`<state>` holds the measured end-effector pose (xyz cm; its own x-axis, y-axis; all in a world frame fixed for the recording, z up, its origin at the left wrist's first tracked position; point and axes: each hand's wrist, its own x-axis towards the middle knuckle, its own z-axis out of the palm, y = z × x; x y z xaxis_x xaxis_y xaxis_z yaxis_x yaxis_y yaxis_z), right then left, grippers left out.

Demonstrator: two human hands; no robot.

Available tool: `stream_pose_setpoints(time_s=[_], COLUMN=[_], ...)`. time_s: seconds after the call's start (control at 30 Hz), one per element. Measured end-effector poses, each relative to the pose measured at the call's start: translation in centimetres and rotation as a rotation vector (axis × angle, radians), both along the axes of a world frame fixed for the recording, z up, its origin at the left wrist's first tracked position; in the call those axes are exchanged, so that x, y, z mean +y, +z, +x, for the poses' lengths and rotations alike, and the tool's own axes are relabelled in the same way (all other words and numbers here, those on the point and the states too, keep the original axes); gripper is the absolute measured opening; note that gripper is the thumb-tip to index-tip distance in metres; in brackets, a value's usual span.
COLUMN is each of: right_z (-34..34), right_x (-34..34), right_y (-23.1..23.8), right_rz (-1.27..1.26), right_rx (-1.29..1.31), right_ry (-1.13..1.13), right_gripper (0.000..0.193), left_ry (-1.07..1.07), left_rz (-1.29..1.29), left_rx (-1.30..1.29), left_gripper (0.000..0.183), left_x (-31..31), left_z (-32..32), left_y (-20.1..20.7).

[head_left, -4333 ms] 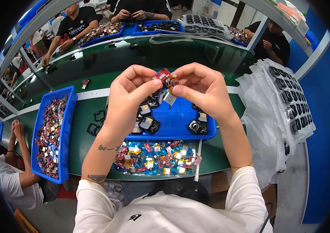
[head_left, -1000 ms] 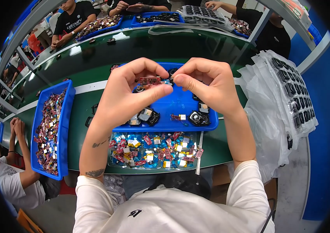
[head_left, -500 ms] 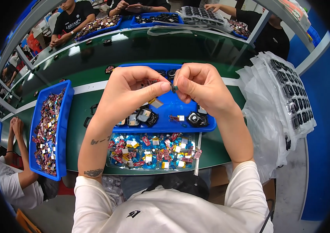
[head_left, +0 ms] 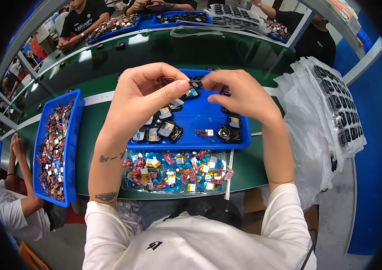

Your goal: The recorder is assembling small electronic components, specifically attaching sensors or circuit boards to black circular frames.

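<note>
Above the blue tray (head_left: pixel 186 145), my left hand (head_left: pixel 148 92) pinches a small red circuit board (head_left: pixel 167 80) between thumb and fingers, and much of the board is hidden. A small dark part (head_left: pixel 195 83) juts out at the thumb tip. My right hand (head_left: pixel 245 96) is close by on the right, its thumb and index finger apart and the index fingertip near the dark part. Below the hands, the tray holds several black casings (head_left: pixel 167 129) on its left and a round-faced black casing (head_left: pixel 228 133) on its right. A red board with a silver battery (head_left: pixel 205 132) lies between them.
A clear plastic tray (head_left: pixel 175 191) of boards and batteries sits nearest me. At left stands a blue bin (head_left: pixel 71 148) full of similar parts. Plastic-wrapped trays of black casings (head_left: pixel 341 108) are stacked at right. Across the green conveyor (head_left: pixel 155 54), other people sit near more bins.
My right thumb and index finger have parted from their pinch at the small part. Both hands have shifted slightly farther away, and the battery hanging below my left hand has moved from its earlier spot.
</note>
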<state>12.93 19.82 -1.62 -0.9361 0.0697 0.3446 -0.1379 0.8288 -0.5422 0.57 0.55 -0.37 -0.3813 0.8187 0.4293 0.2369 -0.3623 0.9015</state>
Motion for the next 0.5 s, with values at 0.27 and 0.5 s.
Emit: stream_pose_setpoints(time_s=[0.27, 0.5], right_z=[0.0, -0.6], right_x=[4.4, 6.5], right_y=[-3.2, -2.3], right_rz=[0.49, 0.122], right_rx=[-0.645, -0.559], right_ry=[-0.418, -0.248], right_gripper=[0.037, 0.029], left_ry=[-0.046, -0.017], left_rz=[0.032, 0.047], left_rx=[-0.007, 0.037], left_gripper=[0.011, 0.01], left_x=[-0.1, -0.1], left_z=[0.1, 0.1], left_y=[0.2, 0.3])
